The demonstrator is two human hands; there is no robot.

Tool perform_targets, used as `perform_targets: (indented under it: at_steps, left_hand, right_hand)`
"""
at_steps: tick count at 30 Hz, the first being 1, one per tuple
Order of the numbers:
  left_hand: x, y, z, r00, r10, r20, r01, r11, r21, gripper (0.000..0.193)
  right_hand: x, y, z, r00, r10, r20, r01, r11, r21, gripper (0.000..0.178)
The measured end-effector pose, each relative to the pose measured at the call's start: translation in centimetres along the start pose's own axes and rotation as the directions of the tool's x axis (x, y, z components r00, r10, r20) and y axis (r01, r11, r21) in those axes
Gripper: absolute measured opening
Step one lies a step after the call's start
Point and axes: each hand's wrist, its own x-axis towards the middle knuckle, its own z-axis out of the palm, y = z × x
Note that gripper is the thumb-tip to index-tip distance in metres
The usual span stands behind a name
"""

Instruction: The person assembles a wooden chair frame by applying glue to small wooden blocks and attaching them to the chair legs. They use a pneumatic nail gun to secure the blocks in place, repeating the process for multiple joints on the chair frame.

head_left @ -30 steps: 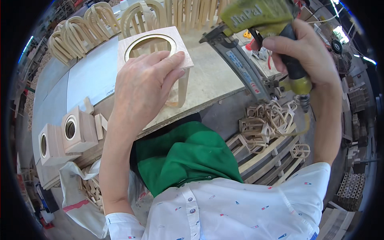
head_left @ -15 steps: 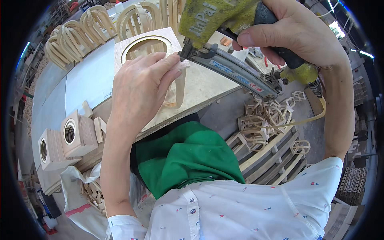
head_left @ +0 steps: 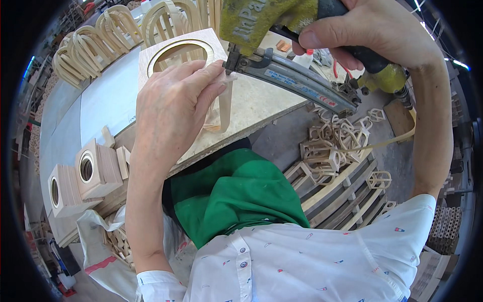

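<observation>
My right hand point(head_left: 372, 38) is wrapped round the dark grip of a yellow pneumatic nail gun point(head_left: 271, 22), whose long metal magazine slants down to the right. The gun's nose sits at the right corner of a square wooden panel point(head_left: 219, 48) with a large round hole. That panel rests on a curved wooden frame point(head_left: 225, 108) above the worktable point(head_left: 251, 108). Fingers closed, my left hand point(head_left: 173, 100) grips the panel's near edge, its fingertips close beside the nose. The hand hides much of the panel and frame.
Arched wooden frames point(head_left: 115, 30) stand along the table's far edge. Stacked square panels point(head_left: 100, 168) with round holes are at the left, above a sack point(head_left: 95, 256) of wood offcuts. Small wooden frames point(head_left: 334, 146) are piled at the right, near the gun's air hose point(head_left: 377, 145).
The gun and panel appear slightly higher and farther left, along with the table. My right forearm has shifted a little to the right. Both hands keep their grip.
</observation>
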Motion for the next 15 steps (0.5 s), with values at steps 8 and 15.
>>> perform_targets:
  at_steps: [8, 15]
  left_hand:
    - [0.0, 0.0, 0.1, 1.000, -0.002, 0.001, 0.002, 1.000, 0.001, 0.023]
    - [-1.3, -1.1, -2.7, 0.998, -0.039, -0.046, 0.037, 0.998, -0.042, 0.063]
  right_hand:
    - [1.2, 0.0, -0.5, 0.991, -0.118, 0.056, 0.123, 0.989, -0.083, 0.027]
    - [1.9, 0.8, -2.4, 0.983, -0.032, 0.180, 0.034, 0.999, -0.006, 0.019]
